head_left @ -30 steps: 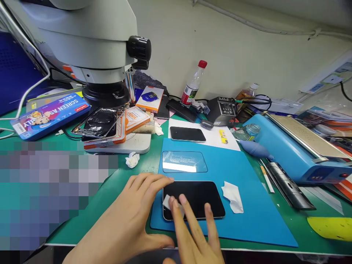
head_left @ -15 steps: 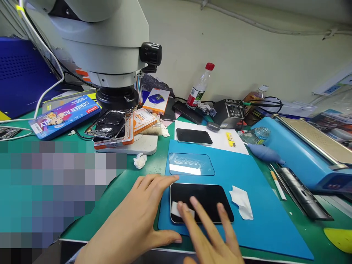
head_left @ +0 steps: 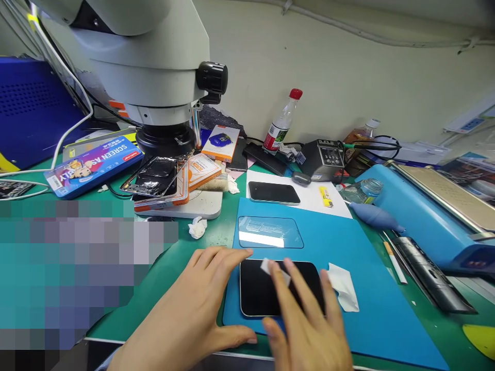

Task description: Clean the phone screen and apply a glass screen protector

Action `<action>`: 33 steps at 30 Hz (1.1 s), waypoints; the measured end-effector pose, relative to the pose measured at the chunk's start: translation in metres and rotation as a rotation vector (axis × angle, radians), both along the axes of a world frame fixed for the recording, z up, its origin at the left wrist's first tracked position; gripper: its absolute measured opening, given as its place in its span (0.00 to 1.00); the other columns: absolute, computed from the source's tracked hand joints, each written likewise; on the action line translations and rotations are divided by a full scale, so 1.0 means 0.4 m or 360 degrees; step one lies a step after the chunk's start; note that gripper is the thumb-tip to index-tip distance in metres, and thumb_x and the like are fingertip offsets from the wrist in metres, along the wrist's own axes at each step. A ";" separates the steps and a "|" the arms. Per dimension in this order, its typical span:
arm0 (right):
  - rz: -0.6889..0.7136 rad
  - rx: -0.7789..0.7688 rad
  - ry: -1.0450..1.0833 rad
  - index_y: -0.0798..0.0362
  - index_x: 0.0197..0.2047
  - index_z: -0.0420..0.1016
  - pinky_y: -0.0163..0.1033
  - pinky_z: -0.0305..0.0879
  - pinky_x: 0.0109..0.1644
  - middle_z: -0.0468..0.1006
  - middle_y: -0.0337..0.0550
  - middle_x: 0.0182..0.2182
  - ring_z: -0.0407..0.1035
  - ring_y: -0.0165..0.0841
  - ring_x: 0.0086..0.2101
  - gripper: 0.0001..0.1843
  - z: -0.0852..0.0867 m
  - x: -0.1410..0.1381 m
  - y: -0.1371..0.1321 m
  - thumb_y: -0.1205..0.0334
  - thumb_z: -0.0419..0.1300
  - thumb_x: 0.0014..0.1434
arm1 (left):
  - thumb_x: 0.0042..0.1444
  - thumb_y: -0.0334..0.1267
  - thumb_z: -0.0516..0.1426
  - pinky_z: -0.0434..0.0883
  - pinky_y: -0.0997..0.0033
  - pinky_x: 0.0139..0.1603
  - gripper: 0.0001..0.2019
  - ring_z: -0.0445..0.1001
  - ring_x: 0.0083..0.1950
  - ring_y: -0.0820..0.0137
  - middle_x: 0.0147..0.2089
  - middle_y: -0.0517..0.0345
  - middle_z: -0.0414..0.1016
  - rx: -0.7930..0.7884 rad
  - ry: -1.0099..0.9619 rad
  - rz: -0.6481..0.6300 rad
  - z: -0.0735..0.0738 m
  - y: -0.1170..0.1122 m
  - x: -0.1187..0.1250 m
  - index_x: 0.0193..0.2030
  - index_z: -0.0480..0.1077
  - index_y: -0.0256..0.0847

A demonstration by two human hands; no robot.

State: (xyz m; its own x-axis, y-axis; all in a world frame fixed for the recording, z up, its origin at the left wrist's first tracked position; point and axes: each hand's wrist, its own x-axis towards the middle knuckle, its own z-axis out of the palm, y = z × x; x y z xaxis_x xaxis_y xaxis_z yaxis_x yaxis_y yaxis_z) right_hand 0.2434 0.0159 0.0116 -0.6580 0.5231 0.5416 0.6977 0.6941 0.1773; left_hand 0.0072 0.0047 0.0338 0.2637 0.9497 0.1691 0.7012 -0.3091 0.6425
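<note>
A phone (head_left: 257, 296) lies screen up on the blue mat, its black display facing me. My left hand (head_left: 193, 304) is at its left edge, fingers stretched and thumb apart, holding nothing. Over the screen, my right hand (head_left: 309, 314) has its fingers spread, and a fingertip presses a small white wipe (head_left: 266, 265) on the upper part of the glass. Beyond the phone is a clear screen protector (head_left: 270, 232) with a dark border. To the right of the phone lies a crumpled white wipe (head_left: 343, 288), partly behind my fingers.
The blue mat (head_left: 381, 314) covers part of the green bench. Behind it, another phone (head_left: 274, 192) rests on white paper. A microscope (head_left: 154, 77) stands over boxes at left. On the right are an air blower (head_left: 375, 215), a black tool (head_left: 433, 275) and a blue machine (head_left: 417, 211).
My right hand has slid the small wipe up and to the right across the phone screen, from its lower left area. My left hand has barely moved.
</note>
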 end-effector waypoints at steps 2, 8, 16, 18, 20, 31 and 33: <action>0.0144 -0.0007 -0.0037 0.72 0.71 0.68 0.63 0.40 0.85 0.71 0.51 0.72 0.65 0.47 0.73 0.34 -0.003 -0.003 -0.003 0.49 0.49 0.80 | 0.52 0.39 0.79 0.77 0.45 0.65 0.51 0.74 0.68 0.50 0.69 0.53 0.75 -0.0003 0.0012 0.0003 0.000 0.000 0.001 0.75 0.54 0.57; -0.0099 -0.0013 0.0005 0.68 0.73 0.68 0.62 0.39 0.84 0.75 0.49 0.69 0.70 0.47 0.69 0.31 0.006 0.028 0.018 0.52 0.48 0.81 | 0.56 0.50 0.77 0.77 0.39 0.65 0.52 0.72 0.69 0.47 0.72 0.53 0.71 -0.0099 0.0004 -0.0001 -0.002 -0.002 0.000 0.76 0.48 0.63; 0.0120 -0.0071 0.0104 0.70 0.73 0.67 0.61 0.41 0.85 0.71 0.47 0.72 0.64 0.47 0.73 0.33 0.004 -0.046 0.012 0.49 0.51 0.80 | 0.60 0.36 0.74 0.73 0.38 0.71 0.52 0.69 0.73 0.49 0.74 0.54 0.68 -0.0113 0.0008 0.0076 -0.022 -0.001 0.001 0.77 0.43 0.67; 0.0023 -0.0063 0.0109 0.68 0.72 0.69 0.61 0.40 0.85 0.72 0.46 0.71 0.66 0.47 0.72 0.31 0.008 -0.045 0.011 0.51 0.52 0.80 | 0.61 0.37 0.72 0.72 0.36 0.71 0.51 0.68 0.74 0.48 0.75 0.53 0.67 -0.0079 0.0016 0.0069 -0.027 -0.001 0.000 0.77 0.42 0.67; -0.0015 -0.0076 0.0148 0.68 0.71 0.71 0.60 0.40 0.85 0.72 0.47 0.71 0.68 0.47 0.71 0.29 0.012 -0.049 0.012 0.53 0.54 0.79 | 0.62 0.36 0.71 0.73 0.36 0.71 0.49 0.70 0.73 0.48 0.73 0.52 0.69 -0.0040 0.0037 0.0061 -0.033 -0.001 -0.002 0.77 0.43 0.65; -0.0304 -0.0106 0.0100 0.64 0.76 0.64 0.57 0.40 0.84 0.76 0.47 0.69 0.64 0.43 0.73 0.30 0.018 0.119 0.019 0.54 0.48 0.82 | 0.65 0.49 0.69 0.82 0.44 0.63 0.45 0.78 0.68 0.48 0.70 0.54 0.76 0.0082 0.0140 0.0100 -0.070 0.000 -0.026 0.80 0.48 0.66; -0.0326 -0.0118 0.0086 0.65 0.77 0.62 0.57 0.42 0.84 0.75 0.49 0.70 0.62 0.43 0.74 0.30 0.011 0.143 -0.003 0.55 0.47 0.82 | 0.65 0.50 0.69 0.83 0.45 0.63 0.44 0.79 0.68 0.49 0.70 0.56 0.77 0.0089 0.0137 0.0113 -0.071 -0.003 -0.030 0.80 0.49 0.67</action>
State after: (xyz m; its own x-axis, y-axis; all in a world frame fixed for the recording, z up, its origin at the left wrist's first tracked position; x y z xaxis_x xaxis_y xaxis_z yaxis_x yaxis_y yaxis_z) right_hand 0.3005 0.0148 0.0161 -0.5048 0.6828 0.5281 0.8327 0.5465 0.0894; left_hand -0.0047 0.0034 0.0055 0.2117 0.9563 0.2018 0.7746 -0.2901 0.5620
